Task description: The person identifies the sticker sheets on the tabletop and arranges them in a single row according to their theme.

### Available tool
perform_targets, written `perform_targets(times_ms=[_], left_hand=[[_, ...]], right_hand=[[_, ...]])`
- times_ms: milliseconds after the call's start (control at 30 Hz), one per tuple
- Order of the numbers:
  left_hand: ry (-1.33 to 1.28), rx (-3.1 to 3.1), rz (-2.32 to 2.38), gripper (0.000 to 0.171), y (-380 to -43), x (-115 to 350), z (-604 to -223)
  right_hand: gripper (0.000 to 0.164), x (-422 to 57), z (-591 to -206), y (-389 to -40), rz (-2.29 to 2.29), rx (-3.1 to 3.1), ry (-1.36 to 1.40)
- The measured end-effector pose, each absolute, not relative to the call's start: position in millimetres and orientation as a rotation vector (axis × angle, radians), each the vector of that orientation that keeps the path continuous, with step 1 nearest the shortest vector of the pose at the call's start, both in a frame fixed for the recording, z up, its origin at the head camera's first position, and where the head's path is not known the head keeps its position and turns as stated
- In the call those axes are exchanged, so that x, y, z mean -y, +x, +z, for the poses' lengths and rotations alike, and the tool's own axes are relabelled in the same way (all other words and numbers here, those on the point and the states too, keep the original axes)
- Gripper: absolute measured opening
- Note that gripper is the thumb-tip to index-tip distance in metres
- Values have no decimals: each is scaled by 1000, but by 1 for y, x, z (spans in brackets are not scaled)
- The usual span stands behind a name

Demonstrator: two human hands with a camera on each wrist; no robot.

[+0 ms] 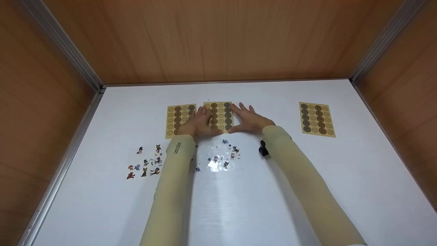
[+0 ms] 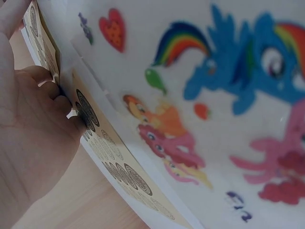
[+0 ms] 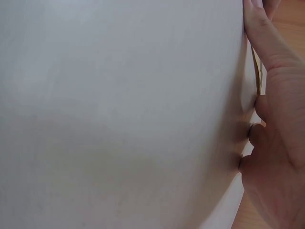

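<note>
A tan sheet of round, coin-like stickers (image 1: 221, 118) lies flat between my two hands. On its left, my left hand (image 1: 199, 123) rests with fingers extended and thumb spread toward the near edge, partly covering a second tan sticker sheet (image 1: 171, 119). My right hand (image 1: 252, 120) touches the middle sheet's right edge with its fingers, the thumb near the bottom right corner. In the right wrist view, fingertips of the right hand (image 3: 274, 129) rest on the white tabletop. The left wrist view shows the left hand (image 2: 38, 124) with fingertips down beside the tan sheet.
A third tan sticker sheet (image 1: 317, 119) lies apart at the right. Nearer to me are cartoon stickers (image 1: 145, 163) at the left and a glossy clear sheet of cartoon stickers (image 1: 214, 165). A black object (image 1: 263, 149) is by the right sleeve. Wooden panels (image 1: 225, 41) enclose the white table (image 1: 225, 212).
</note>
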State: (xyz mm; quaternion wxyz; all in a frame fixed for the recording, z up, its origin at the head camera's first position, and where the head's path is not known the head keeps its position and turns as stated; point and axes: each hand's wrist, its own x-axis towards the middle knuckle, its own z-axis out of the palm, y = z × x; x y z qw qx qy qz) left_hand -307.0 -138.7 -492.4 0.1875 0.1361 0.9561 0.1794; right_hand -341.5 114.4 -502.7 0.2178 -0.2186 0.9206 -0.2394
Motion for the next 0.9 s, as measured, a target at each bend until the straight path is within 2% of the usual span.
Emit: perform_targets(times_ms=[400,700,900], left_hand=[[350,-2684,523,116,-307,137,-492],[288,-2677,555,113,-304,137,-490],[306,-2654,519,111,-303,135,-489]], right_hand=[[120,-113,-504,-343,-666,-2549,-597],[121,-111,-504,-343,-676,-2575,-699],[124,-111,-506,-343,-717,-2567,-605]])
